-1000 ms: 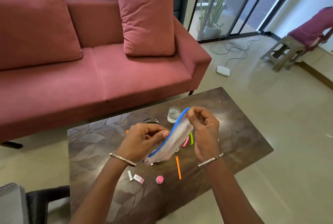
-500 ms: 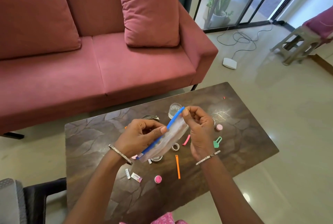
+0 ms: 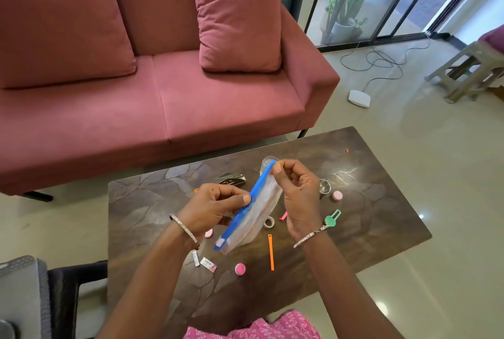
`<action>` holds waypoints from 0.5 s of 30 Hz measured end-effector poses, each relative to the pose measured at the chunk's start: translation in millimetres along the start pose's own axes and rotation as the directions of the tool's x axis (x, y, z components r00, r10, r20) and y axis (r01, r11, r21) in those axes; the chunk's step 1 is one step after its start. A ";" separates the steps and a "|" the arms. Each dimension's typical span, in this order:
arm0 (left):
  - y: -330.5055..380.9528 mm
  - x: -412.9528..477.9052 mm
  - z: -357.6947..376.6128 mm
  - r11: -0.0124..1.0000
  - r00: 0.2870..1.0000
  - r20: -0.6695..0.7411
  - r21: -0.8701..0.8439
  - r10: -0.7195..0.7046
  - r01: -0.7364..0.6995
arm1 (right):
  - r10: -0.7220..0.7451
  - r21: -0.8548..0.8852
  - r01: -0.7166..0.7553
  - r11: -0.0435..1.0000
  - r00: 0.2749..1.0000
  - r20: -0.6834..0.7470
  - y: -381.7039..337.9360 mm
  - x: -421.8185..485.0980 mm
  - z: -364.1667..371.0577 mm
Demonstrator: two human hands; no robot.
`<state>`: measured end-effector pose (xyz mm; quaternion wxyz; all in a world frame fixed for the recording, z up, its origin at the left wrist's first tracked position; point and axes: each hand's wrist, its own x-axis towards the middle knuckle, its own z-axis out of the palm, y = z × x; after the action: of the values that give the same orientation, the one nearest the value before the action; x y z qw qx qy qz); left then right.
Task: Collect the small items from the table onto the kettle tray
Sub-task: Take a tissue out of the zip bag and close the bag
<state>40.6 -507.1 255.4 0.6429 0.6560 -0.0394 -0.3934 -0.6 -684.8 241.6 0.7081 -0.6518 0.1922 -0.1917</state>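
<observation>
Two hands pinch a clear bag (image 3: 261,213) by its blue zip edge at frame centre, above the desk (image 3: 381,202): left hand (image 3: 215,207) mid-strip, right hand (image 3: 297,197) at its upper end. The bag slants lower left to upper right. Small items (image 3: 240,269) lie beneath; the orange strip (image 3: 270,252), upright in frame, sits nearer the right hand.
</observation>
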 end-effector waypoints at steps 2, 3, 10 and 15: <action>-0.9 -0.3 7.6 0.999 0.995 -0.095 -0.051 -0.022 0.017 | 0.064 -0.071 -0.067 0.995 0.997 -0.037 2.3 -1.2 1.5; -1.6 -0.3 11.0 0.997 0.989 -0.145 -0.071 -0.033 0.023 | 0.112 -0.119 -0.120 0.986 0.991 -0.073 4.0 -3.0 2.1; -5.7 -4.3 40.4 0.976 0.940 -0.327 -0.218 -0.099 0.027 | 0.430 -0.024 -0.433 0.901 0.885 0.177 -4.7 -31.7 -3.2; -9.2 -5.5 54.1 0.910 0.929 -0.296 -0.406 -0.220 0.086 | 0.460 0.048 -0.480 0.876 0.861 0.217 -14.3 -32.6 -8.1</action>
<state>2.0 -546.4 257.2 0.7232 0.5747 0.2014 -0.3257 -32.9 -675.7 256.0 0.7808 -0.5647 0.2638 0.0433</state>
